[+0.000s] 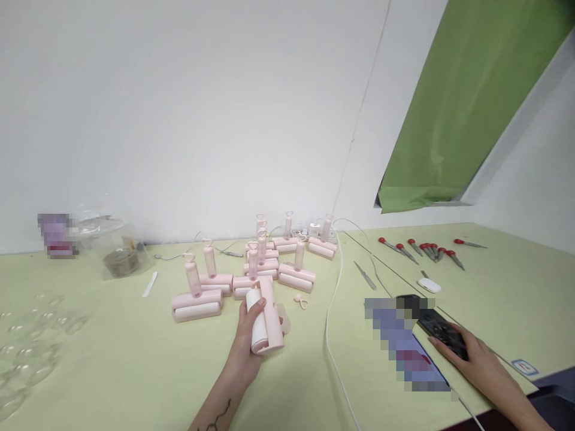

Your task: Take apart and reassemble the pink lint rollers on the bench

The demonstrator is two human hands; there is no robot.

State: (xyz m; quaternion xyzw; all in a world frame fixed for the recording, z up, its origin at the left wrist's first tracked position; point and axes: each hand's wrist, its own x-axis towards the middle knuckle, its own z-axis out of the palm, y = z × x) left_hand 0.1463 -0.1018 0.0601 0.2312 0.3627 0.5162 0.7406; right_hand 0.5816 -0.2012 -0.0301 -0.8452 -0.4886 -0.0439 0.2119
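Observation:
My left hand (248,341) is closed around a pink lint roller head with a white roll (265,323), held just above the pale green table (135,365). Right behind it stand several assembled pink lint rollers (269,260) with heart-topped handles, upright in their bases. A small loose pink heart ring (301,301) lies beside them. My right hand (467,353) lies flat on the table at the right, fingers stretched over a dark phone (442,329) next to a blurred-out screen.
Several red-handled screwdrivers (426,249) lie at the back right, with a white earbud case (429,285) and a metal tool (365,275) nearer. A white cable (332,311) runs across the table. Clear plastic containers (112,242) and clear lids (31,347) sit at the left.

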